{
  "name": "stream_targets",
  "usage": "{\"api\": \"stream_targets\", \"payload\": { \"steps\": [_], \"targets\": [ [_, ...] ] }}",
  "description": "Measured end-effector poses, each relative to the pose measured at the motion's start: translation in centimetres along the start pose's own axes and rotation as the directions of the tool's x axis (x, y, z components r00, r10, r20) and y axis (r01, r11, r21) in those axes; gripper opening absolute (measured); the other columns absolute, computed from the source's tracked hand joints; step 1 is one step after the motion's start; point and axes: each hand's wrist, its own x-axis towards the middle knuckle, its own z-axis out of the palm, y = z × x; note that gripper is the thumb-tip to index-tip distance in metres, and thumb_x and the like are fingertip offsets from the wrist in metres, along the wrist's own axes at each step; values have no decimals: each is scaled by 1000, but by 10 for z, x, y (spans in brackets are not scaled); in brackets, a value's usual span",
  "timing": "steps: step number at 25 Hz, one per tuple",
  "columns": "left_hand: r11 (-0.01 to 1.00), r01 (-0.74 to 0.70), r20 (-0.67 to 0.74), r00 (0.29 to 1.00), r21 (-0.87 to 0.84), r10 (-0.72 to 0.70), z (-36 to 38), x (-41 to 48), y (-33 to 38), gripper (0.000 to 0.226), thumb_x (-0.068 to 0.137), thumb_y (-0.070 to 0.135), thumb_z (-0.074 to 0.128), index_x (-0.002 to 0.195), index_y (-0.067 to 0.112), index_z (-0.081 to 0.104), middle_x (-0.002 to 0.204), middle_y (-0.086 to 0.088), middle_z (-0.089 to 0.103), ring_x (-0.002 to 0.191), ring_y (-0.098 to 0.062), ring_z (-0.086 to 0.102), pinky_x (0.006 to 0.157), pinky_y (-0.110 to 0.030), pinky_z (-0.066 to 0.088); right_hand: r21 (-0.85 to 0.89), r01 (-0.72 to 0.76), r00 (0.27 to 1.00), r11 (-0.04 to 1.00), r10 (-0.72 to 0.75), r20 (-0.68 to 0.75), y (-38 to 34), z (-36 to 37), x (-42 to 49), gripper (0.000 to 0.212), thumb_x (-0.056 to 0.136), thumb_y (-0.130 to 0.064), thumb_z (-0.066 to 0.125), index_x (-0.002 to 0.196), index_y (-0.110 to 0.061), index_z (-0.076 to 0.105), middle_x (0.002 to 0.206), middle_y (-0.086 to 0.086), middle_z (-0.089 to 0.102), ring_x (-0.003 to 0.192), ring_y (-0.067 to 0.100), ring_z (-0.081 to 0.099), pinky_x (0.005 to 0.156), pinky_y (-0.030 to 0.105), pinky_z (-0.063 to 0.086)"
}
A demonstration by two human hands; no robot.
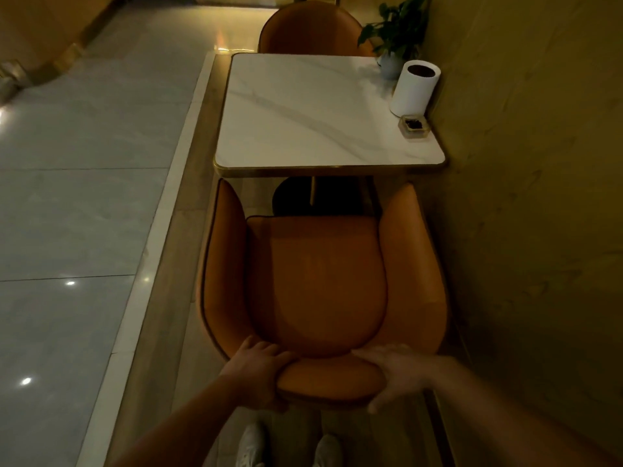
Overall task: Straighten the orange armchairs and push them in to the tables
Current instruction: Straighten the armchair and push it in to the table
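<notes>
An orange armchair (317, 281) stands right in front of me, facing a white marble table (313, 116) with a gold rim. The tips of its arms reach the table's near edge; the seat lies outside the table. My left hand (259, 375) grips the left end of the backrest top, and my right hand (394, 372) grips its right end. A second orange armchair (310, 28) sits at the table's far side, close against it.
A wall (522, 197) runs close along the right of chair and table. On the table's right side stand a potted plant (394, 32), a white cylinder (414, 87) and a small glass dish (414, 126). Glossy tiled floor (84, 197) opens to the left.
</notes>
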Motion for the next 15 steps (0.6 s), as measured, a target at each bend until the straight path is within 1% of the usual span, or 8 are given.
{"api": "stream_targets", "payload": {
  "steps": [1, 3, 5, 7, 9, 12, 14, 15],
  "targets": [
    [1000, 2, -6, 1000, -7, -2, 1, 0, -1, 104, 62, 79, 62, 151, 46, 19, 149, 5, 43, 137, -24, 38, 113, -52, 18, 16, -3, 1000, 1000, 3, 7, -8, -1, 2, 110, 73, -85, 59, 159, -39, 7, 167, -6, 15, 152, 22, 14, 123, 48, 9],
    [1000, -1, -25, 1000, -7, 0, 2, -1, -2, 102, 62, 76, 61, 150, 47, 20, 146, 5, 46, 135, -24, 41, 111, -50, 22, 22, 18, 997, 1000, -16, -82, -25, 7, 3, 105, 74, -86, 54, 158, -40, 11, 167, -8, 18, 152, 20, 17, 121, 45, 10],
    [1000, -18, -51, 999, -17, 17, 6, 0, -3, 97, 62, 73, 58, 149, 49, 22, 143, 5, 49, 132, -25, 44, 110, -49, 24, 34, 21, 982, 999, -14, -187, -33, 16, 1, 108, 66, -90, 54, 156, -40, 22, 163, -11, 29, 148, 16, 27, 119, 38, 17],
    [1000, -16, -98, 995, -20, 14, 9, -1, -1, 92, 62, 74, 56, 147, 50, 27, 138, 6, 53, 129, -24, 48, 108, -48, 26, 70, 30, 965, 997, -11, -260, -31, 24, 1, 112, 57, -98, 49, 152, -42, 31, 156, -15, 40, 141, 12, 38, 116, 35, 26],
    [1000, 0, -97, 995, -24, -3, 7, 0, 0, 91, 61, 76, 58, 145, 50, 31, 136, 7, 55, 127, -23, 50, 107, -48, 27, 80, 27, 958, 996, -2, -287, -28, 26, 5, 111, 53, -102, 46, 148, -45, 38, 150, -19, 48, 136, 9, 45, 112, 33, 32],
    [998, 44, -72, 996, -51, -48, 5, 0, 3, 94, 60, 78, 62, 144, 52, 30, 139, 10, 53, 130, -21, 47, 109, -50, 25, 97, 35, 938, 995, 1, -346, -26, 34, 8, 106, 55, -103, 45, 145, -47, 44, 146, -21, 51, 133, 7, 49, 111, 34, 35],
    [997, 47, -49, 998, -62, -50, 2, 2, 6, 97, 59, 85, 60, 145, 52, 29, 144, 10, 50, 133, -21, 44, 111, -51, 24, 95, 35, 931, 995, 2, -364, -22, 35, 5, 103, 54, -103, 44, 142, -49, 46, 143, -23, 53, 130, 6, 50, 109, 35, 36],
    [997, 40, -37, 998, -67, -42, 2, 3, 10, 100, 59, 91, 56, 146, 51, 28, 147, 10, 49, 135, -21, 42, 113, -52, 22, 90, 33, 928, 995, 2, -372, -18, 36, 3, 103, 52, -104, 43, 140, -50, 47, 141, -24, 55, 129, 6, 51, 108, 35, 37]
  ]
}}
